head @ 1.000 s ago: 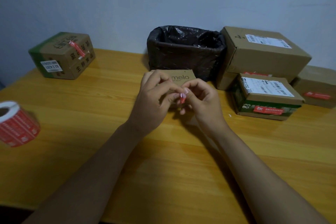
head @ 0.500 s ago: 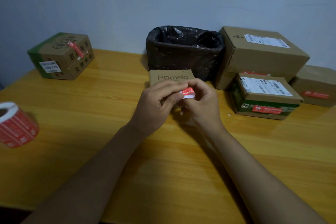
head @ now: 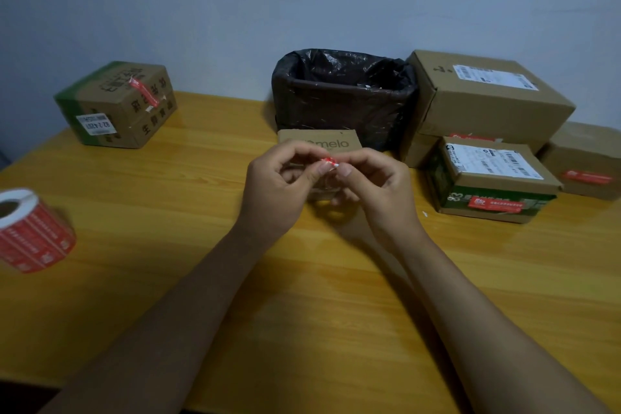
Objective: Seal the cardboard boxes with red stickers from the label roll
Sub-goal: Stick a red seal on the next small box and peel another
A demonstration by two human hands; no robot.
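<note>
Sticker (head: 329,161) now crumpled smaller, pinched between both hands.

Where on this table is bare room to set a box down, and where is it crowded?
Bare wood lies between the label roll and the left hand, and across the near table beside the forearms. The back right is crowded: bin, stacked boxes. The small box sits behind the hands.

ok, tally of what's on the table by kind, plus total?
Cardboard boxes: 6
Label roll: 1
Bin with black liner: 1
Loose red sticker, pinched between both hands: 1
Total: 9
</note>
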